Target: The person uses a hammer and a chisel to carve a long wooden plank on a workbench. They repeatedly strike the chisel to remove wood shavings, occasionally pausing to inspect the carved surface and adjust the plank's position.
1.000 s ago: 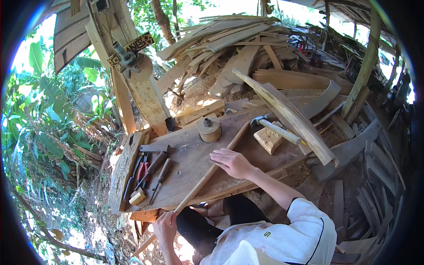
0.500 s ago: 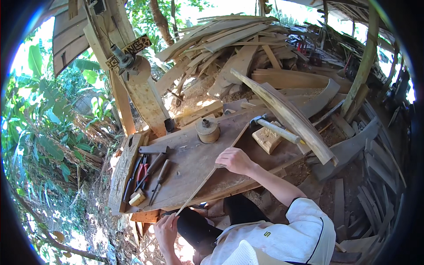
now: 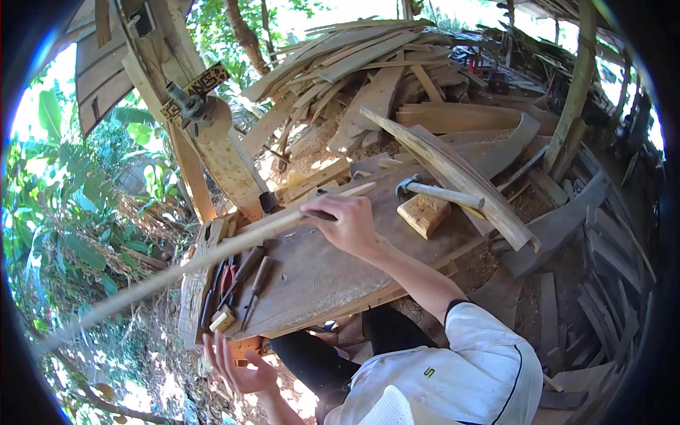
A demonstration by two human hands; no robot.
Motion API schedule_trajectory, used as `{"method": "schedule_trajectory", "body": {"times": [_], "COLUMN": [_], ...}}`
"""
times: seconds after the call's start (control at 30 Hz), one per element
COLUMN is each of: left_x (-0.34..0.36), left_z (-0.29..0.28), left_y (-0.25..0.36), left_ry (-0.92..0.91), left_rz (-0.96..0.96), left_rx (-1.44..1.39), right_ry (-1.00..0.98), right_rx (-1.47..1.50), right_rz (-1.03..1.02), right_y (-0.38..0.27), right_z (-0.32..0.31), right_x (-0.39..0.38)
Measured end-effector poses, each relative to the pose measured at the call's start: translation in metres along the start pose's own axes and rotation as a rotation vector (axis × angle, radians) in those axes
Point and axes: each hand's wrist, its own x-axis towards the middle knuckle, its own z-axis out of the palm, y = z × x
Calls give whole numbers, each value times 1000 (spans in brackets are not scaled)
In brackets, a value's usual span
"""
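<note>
- We see a wooden strip (image 3: 212, 253) in the right hand (image 3: 347, 221), slanting across the bench (image 3: 326, 273), w/ one end out past the bench's left edge.
- Long axis runs diag., near left to far right; thin tip pts. far right, other end pts. near left & looks a bit blurred.
- Right hand's fingers are closed on the strip close to its far tip; we also see a sm. dark piece (image 3: 320, 214) there, kind unclear.
- Left hand (image 3: 244, 374): fingers wide, thumb apart, on the strip's near side, by the bench's near left corner.
- We can't tell if the strip touches the bench.
- Bench, left part: red-handled pliers (image 3: 227, 280) & a chisel (image 3: 262, 276) w/ wooden handle, side by side.
- Bench, far right: hammer (image 3: 453, 197) lies over a wooden block (image 3: 423, 216), head to left.
</note>
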Motion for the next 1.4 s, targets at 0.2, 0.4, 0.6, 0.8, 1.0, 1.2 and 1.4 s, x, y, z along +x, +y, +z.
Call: {"method": "schedule_trajectory", "body": {"times": [0.2,0.4,0.6,0.8,1.0,1.2,1.4], "left_x": [-5,-18,-28,-52,-69,-69,-75], "left_z": [37,63,65,63,40,11,-13], "left_y": [26,38,66,67,41,32,21], "left_ry": [-246,-448,-748,-742,-782,-977,-1091], "left_rz": [-284,-432,-364,-352,-470,-607,-684], "left_rx": [-479,-621,-468,-311,-481,-574,-537], "right_ry": [146,64,225,353,111,-266,-84], "right_rx": [245,502,748,915,810,523,29], "right_rz": [164,452,654,859,987,818,454], "right_y": [-31,-40,-40,-36,-14,10,2], "right_z": [-15,-34,-14,11,14,-13,-48], "right_x": [41,24,-38,-84,-133,-161,-134]}}
